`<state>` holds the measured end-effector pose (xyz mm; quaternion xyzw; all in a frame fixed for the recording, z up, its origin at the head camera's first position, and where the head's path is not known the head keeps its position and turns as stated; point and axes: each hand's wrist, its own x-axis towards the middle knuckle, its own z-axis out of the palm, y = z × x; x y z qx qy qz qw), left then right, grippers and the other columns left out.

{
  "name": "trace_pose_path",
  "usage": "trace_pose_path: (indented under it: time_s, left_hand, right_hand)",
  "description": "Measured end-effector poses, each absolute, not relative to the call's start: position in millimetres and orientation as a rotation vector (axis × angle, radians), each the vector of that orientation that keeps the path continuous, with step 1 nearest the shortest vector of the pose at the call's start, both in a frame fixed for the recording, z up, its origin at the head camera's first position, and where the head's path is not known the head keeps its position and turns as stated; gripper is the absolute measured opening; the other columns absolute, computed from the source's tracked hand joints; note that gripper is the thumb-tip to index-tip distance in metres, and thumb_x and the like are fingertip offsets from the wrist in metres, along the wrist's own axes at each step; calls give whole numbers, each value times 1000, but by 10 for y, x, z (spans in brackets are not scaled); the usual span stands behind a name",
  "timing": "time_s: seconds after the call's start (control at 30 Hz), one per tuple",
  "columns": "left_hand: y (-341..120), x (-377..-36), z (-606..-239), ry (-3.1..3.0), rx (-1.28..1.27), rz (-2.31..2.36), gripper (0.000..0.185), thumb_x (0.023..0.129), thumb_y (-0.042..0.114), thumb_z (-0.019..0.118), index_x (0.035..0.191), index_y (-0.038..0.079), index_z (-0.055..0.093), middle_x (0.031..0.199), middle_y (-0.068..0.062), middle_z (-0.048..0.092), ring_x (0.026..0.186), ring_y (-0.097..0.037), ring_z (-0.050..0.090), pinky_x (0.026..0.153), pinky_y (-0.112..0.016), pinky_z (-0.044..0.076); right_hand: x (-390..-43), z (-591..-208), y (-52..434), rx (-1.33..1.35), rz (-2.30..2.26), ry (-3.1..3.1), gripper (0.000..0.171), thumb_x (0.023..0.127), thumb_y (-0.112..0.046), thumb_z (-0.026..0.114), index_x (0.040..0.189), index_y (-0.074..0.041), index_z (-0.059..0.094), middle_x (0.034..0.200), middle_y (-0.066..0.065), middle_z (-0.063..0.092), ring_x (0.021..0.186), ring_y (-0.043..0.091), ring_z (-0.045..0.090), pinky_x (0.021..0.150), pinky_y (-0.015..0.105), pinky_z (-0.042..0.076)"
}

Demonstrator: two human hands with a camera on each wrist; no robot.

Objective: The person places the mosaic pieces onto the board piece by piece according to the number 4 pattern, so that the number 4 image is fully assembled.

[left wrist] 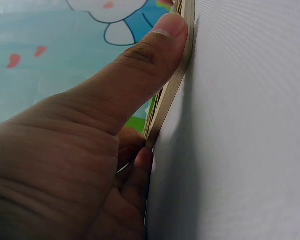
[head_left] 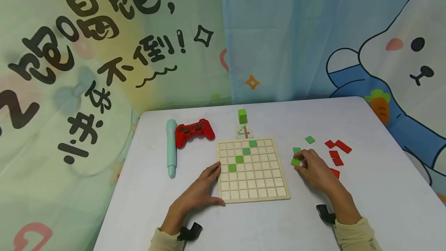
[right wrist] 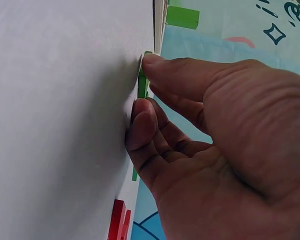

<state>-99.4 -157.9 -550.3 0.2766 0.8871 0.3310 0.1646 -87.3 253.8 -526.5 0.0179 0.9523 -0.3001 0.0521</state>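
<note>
A wooden grid board (head_left: 258, 200) lies flat on the table, with several green square tiles (head_left: 239, 159) set in its cells along a diagonal. My left hand (head_left: 200, 191) rests at the board's left side, fingers along that edge and thumb at the near left corner. To the right of the board, my right hand (head_left: 315, 169) pinches a green tile (head_left: 295, 162) between thumb and fingers, close over the table. Just beyond that tile lies another green tile (head_left: 296, 150), partly covered by the fingers. In the right wrist view, thumb and fingertips meet the green tile (right wrist: 143, 85) at its edges.
One loose green tile (head_left: 310, 139) and several red tiles (head_left: 337, 158) lie around the right hand. Behind the board are a small printed pattern card (head_left: 243, 131) and a green block (head_left: 242, 116). A red game controller (head_left: 195, 131) and a mint-coloured tube (head_left: 171, 148) lie at left.
</note>
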Motion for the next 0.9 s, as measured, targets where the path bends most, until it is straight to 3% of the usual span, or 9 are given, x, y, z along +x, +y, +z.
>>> trace_pose_path:
  time_s: [0.13,0.37,0.5,0.63,0.9]
  left_hand:
    - [-1583,-988,-5502,2521,786,950,120,75,36,98,169,7,28,180,-2,20,167,-26,23,130,-48,36]
    - [-1583,-973,-5494,2523,773,954,120,75,36,98,169,7,28,180,-2,20,167,-26,23,130,-48,36]
    - [-1583,-968,-5492,2520,773,956,121,75,37,98,169,8,28,180,-1,20,167,-26,23,130,-48,36]
    - [-1587,-977,-5492,2524,784,953,121,75,37,98,169,7,28,180,-1,20,167,-27,23,130,-49,36]
    - [-1581,-996,-5502,2524,778,951,121,75,36,98,169,7,28,180,-1,20,167,-27,24,130,-48,36]
  right_hand:
    - [-901,-5289,2575,54,-932,2904,37,97,-9,76,130,1,63,114,18,61,94,25,58,77,32,54]
    - [-1012,-5334,2638,133,-1006,2961,25,106,-6,58,130,1,60,124,25,59,105,36,61,93,56,60]
    - [-1075,-5366,2647,204,-1010,2967,34,103,-6,64,136,1,58,131,27,53,99,33,58,83,44,61]
    - [-1110,-5381,2653,179,-979,2966,41,100,-4,69,140,-1,58,133,25,51,92,28,55,73,28,52]
    - [-1165,-5369,2653,93,-966,2950,36,100,-2,68,135,3,63,123,23,59,95,30,57,77,34,54]
